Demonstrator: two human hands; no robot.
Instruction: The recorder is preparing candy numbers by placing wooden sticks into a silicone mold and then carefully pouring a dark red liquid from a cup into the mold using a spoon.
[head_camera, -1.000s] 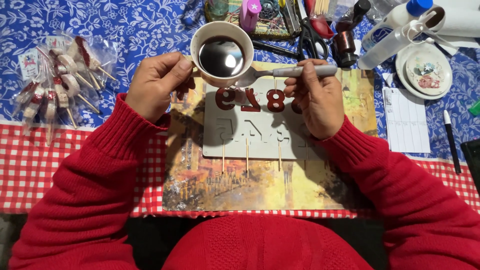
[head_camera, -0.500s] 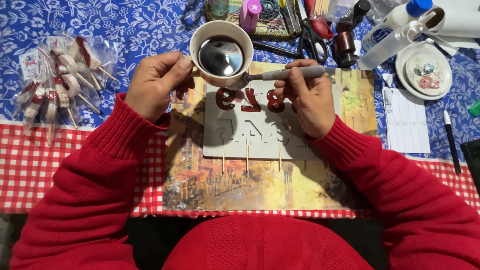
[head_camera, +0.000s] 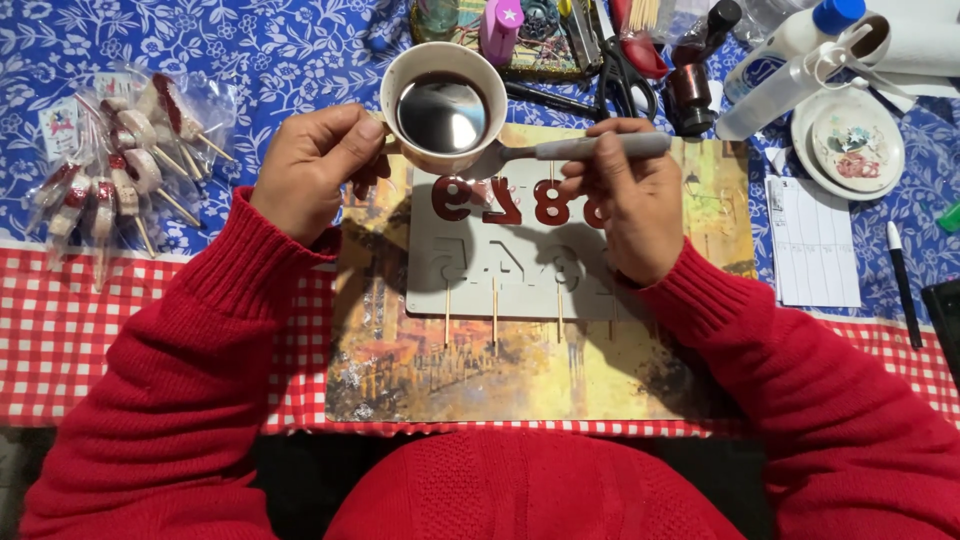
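My left hand (head_camera: 318, 165) grips the handle side of a white cup (head_camera: 443, 106) filled with dark melted chocolate, holding it just beyond the white number mould (head_camera: 510, 262). My right hand (head_camera: 622, 195) holds a metal spoon (head_camera: 570, 150) by its handle, with the bowl of the spoon against the cup's near rim. The far row of digit cavities (head_camera: 512, 200) is filled with dark brown chocolate. The near row shows pale and unfilled, with three thin wooden sticks (head_camera: 495, 310) poking out of the mould toward me. The mould lies on a painted placemat (head_camera: 520, 375).
A bag of wrapped lollipops on sticks (head_camera: 120, 165) lies at the left. Scissors (head_camera: 622, 62), a dark bottle (head_camera: 695, 85), white squeeze bottles (head_camera: 790, 55), a small plate (head_camera: 848, 140), a paper sheet (head_camera: 812, 242) and a pen (head_camera: 902, 282) crowd the back and right.
The cup and both hands have shifted slightly nearer to the mould. The spoon stays at the cup's rim, its handle now more level.
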